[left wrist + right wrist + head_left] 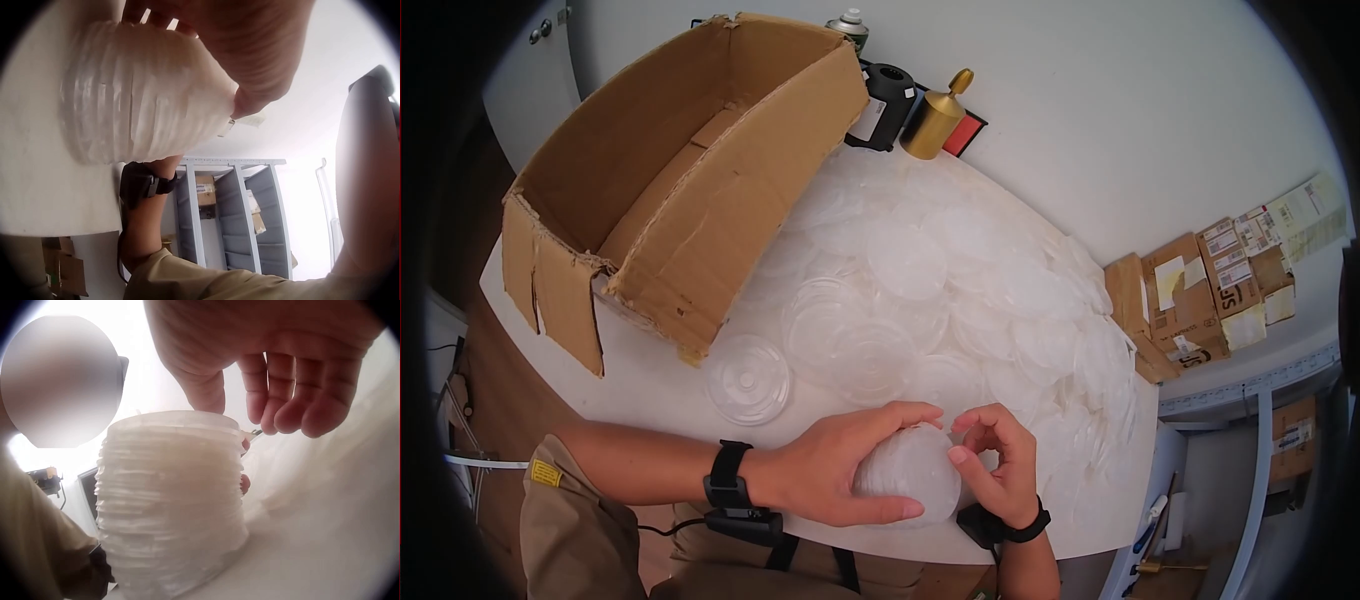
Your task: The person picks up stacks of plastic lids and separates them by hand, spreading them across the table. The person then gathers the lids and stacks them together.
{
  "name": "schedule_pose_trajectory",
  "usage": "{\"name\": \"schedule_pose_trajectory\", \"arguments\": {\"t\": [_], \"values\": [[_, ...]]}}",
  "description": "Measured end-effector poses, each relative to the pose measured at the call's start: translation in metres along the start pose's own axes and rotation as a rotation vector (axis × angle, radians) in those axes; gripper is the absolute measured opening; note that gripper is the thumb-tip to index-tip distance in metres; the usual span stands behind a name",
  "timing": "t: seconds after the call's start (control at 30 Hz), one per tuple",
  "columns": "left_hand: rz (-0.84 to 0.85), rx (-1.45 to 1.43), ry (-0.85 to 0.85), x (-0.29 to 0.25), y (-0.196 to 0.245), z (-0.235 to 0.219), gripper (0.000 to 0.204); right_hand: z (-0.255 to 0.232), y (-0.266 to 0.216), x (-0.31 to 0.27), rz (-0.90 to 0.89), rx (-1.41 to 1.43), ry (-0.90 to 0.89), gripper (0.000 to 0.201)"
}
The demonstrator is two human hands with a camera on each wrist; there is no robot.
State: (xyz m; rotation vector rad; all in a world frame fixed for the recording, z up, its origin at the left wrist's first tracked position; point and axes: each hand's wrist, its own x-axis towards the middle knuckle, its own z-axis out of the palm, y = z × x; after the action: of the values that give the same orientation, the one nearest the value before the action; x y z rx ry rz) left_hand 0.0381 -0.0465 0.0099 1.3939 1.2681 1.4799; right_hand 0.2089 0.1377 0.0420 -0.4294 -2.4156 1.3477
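Observation:
A tall stack of translucent plastic lids (925, 468) stands near the front edge of the table (1060, 535). My left hand (830, 475) grips it from the left, thumb on the near side and fingers round the far side. The ribbed rims of the stack (172, 506) show closely layered in the right wrist view. Just right of the stack is my right hand (1003, 462), fingers loosely bent with nothing between them. Its thumb tip sits right at the top lid's edge in the right wrist view. One loose lid (748, 380) lies flat to the left.
A wide heap of clear lids (960, 290) spreads over the table. At the left stands a large cardboard box (730, 210). A gold canister (933, 125) and a black device (887, 105) are at the back; cartons (1185, 300) stand at the right.

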Motion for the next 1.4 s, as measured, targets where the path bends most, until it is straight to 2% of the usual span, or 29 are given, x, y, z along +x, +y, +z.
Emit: {"name": "schedule_pose_trajectory", "arguments": {"t": [0.07, 0.13, 0.2, 0.33, 0.4, 0.5, 0.67, 0.8, 0.87, 1.0, 1.07, 1.1, 1.13, 1.2, 1.23, 1.27, 1.33, 1.4], "values": [[0.009, -0.004, -0.004, 0.000, 0.000, -0.001, 0.085, -0.001, 0.001, -0.004, 0.096, 0.063, -0.093, 0.023], [0.020, -0.007, -0.009, 0.001, 0.000, -0.001, 0.085, -0.001, 0.001, -0.004, 0.073, 0.053, -0.103, 0.020], [0.127, 0.115, 0.014, 0.001, -0.001, -0.001, 0.087, -0.002, 0.001, -0.003, 0.049, 0.041, -0.111, 0.018], [0.097, 0.127, -0.030, -0.001, 0.003, -0.001, 0.090, 0.000, 0.000, -0.004, 0.067, 0.141, -0.082, 0.012], [0.135, 0.134, -0.008, 0.000, 0.001, 0.001, 0.091, -0.002, 0.000, -0.004, 0.093, 0.179, -0.092, 0.010], [0.162, 0.135, 0.024, -0.002, 0.001, 0.001, 0.092, 0.000, 0.001, -0.005, 0.017, 0.137, -0.075, 0.009], [0.090, 0.142, -0.001, -0.001, 0.004, 0.000, 0.090, -0.003, -0.002, -0.011, 0.065, 0.314, 0.035, 0.013], [0.046, 0.103, 0.008, 0.001, 0.005, 0.001, 0.085, -0.012, -0.007, -0.013, 0.131, 0.434, 0.049, 0.014], [0.048, 0.112, 0.014, 0.001, 0.003, 0.001, 0.083, -0.022, -0.007, -0.012, 0.202, 0.549, -0.068, 0.011], [0.043, 0.101, 0.043, 0.001, 0.000, 0.002, 0.075, -0.040, 0.001, -0.013, 0.251, 0.557, -0.126, 0.009], [0.042, 0.090, 0.046, 0.002, -0.001, 0.002, 0.074, -0.043, 0.012, -0.011, 0.048, 0.577, 0.122, 0.009], [0.036, 0.077, 0.054, 0.002, -0.001, 0.002, 0.073, -0.047, 0.016, -0.007, -0.047, 0.594, 0.151, 0.018], [0.036, 0.074, 0.052, 0.002, -0.001, 0.002, 0.073, -0.050, 0.015, -0.008, -0.045, 0.592, 0.153, 0.018], [0.029, 0.125, 0.008, 0.003, 0.001, -0.001, 0.071, -0.055, 0.008, -0.008, -0.044, 0.719, 0.391, 0.038], [0.031, 0.126, 0.005, 0.004, 0.001, -0.001, 0.071, -0.063, 0.018, -0.009, -0.082, 0.691, 0.440, 0.062], [0.048, 0.123, 0.017, 0.003, 0.000, 0.000, 0.070, -0.069, 0.019, -0.008, -0.083, 0.691, 0.443, 0.062], [0.063, 0.118, 0.027, 0.003, 0.000, 0.001, 0.069, -0.077, 0.017, -0.002, -0.103, 0.660, 0.662, 0.069], [0.061, 0.109, 0.021, 0.003, 0.001, 0.000, 0.069, -0.091, 0.025, -0.004, -0.098, 0.639, 0.675, 0.071]]}}
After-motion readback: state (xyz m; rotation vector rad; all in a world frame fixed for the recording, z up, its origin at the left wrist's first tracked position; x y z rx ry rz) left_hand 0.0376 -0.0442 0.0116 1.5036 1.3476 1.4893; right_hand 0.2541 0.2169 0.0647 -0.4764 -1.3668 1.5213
